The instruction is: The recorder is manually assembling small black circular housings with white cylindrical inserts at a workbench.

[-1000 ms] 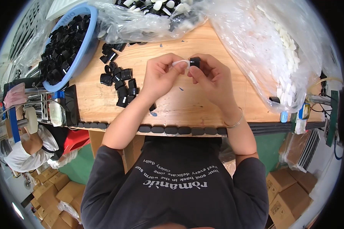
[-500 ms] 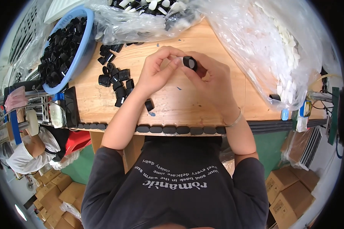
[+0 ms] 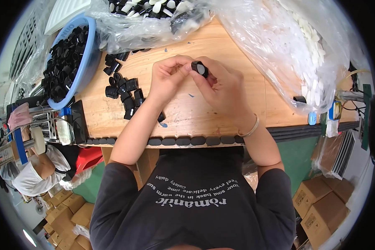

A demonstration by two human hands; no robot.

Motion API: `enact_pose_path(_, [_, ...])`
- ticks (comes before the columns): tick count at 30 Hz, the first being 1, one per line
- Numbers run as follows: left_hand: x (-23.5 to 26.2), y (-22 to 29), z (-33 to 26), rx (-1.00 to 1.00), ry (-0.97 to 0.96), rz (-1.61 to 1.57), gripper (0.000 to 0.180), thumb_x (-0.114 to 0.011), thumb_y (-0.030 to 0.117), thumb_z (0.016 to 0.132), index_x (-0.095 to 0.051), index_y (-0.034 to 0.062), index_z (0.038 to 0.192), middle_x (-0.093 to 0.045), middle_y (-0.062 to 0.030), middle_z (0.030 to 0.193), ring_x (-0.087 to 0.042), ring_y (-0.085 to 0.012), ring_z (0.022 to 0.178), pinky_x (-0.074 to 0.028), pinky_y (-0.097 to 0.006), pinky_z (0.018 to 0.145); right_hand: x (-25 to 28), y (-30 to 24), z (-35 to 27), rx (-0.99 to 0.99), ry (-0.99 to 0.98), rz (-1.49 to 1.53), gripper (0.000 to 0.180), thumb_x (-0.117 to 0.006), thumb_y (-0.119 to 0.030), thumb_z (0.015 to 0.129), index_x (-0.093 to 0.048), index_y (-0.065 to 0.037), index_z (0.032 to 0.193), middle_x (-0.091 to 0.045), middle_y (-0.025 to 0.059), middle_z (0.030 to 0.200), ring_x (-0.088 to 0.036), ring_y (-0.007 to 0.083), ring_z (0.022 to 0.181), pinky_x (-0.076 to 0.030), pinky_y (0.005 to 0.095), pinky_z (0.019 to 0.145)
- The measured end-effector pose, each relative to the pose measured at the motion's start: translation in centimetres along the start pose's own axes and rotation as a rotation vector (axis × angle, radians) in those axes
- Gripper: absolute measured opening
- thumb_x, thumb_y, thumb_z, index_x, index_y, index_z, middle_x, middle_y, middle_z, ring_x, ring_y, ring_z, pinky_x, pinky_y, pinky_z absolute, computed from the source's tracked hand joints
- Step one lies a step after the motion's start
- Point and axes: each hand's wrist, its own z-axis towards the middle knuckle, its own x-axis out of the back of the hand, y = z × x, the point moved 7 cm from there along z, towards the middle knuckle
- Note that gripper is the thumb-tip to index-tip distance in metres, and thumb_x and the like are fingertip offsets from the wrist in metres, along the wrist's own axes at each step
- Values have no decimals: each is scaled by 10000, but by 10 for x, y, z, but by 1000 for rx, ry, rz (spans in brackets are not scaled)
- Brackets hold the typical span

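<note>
"So, where was the short black tube of glossy plastic (image 3: 200, 69), seen from the hands?"

"Between the 2 of them, raised above the pale wood-grained tabletop (image 3: 204, 112). It lay at the left side of the bare right hand (image 3: 221, 85), and the bare left hand (image 3: 169, 77) met it from the other side."

"Which hand was nearer?"

"Both were right at it, but the right hand (the arm with the thin pale bangle (image 3: 255, 126)) seemed to have the main hold. Its thumb came up from below and its fingers curled around behind, closed to about the width of the tube. The left thumb and forefinger were bent toward each other by the tube's left edge; their tips were partly hidden, so I could not tell whether they gripped it."

"And the axis?"

"Hard to read on so stubby a shape. It looked slanted, with 1 end turned upward and a little to the right."

"How did it look?"

"Shiny black around the wall, with a pale grey oval showing within the rim. Beyond the left forearm lay a loose cluster of similar black plastic tubes (image 3: 132, 84), well apart from it."
</note>
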Motion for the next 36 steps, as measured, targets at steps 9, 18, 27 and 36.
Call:
enact_pose_path(9, [-5, 12, 0, 50, 109, -20, 114, -608, 55, 896, -649, -34, 954, -668, -61, 877, -603, -92, 797, -482, -226, 745, -3, 26, -1, -291, -70, 192, 179, -663, -50, 852, -615, 28, 1007, -594, -5, 708, -485, 27, 597, -393, 172, 530])
enact_pose_path(18, [8, 6, -2, 114, 64, 58, 117, -609, 47, 888, -639, -39, 962, -659, -78, 809, -592, -113, 708, -471, -225, 676, -6, 31, -3, -386, -92, 412, 179, -648, -64, 875, -601, 24, 1024, -597, -10, 744, -508, 24, 630, -404, 174, 539])
enact_pose_path(27, [5, 6, -2, 109, 34, 112, 97, -625, 22, 870, -656, -44, 935, -666, -76, 802, -602, -115, 701, -483, -224, 668, -5, 19, 0, -232, -79, 310, 195, -673, -27, 832, -626, 11, 1018, -632, -4, 773, -531, 24, 653, -422, 168, 569])
enact_pose_path(36, [10, 1, 0, 129, 80, 35, 136, -617, 54, 887, -665, -56, 949, -671, -79, 780, -602, -107, 665, -492, -217, 654, -1, 12, 1, -97, -5, 186, 206, -693, -28, 812, -630, 7, 1005, -624, 3, 716, -514, 26, 587, -415, 164, 527])
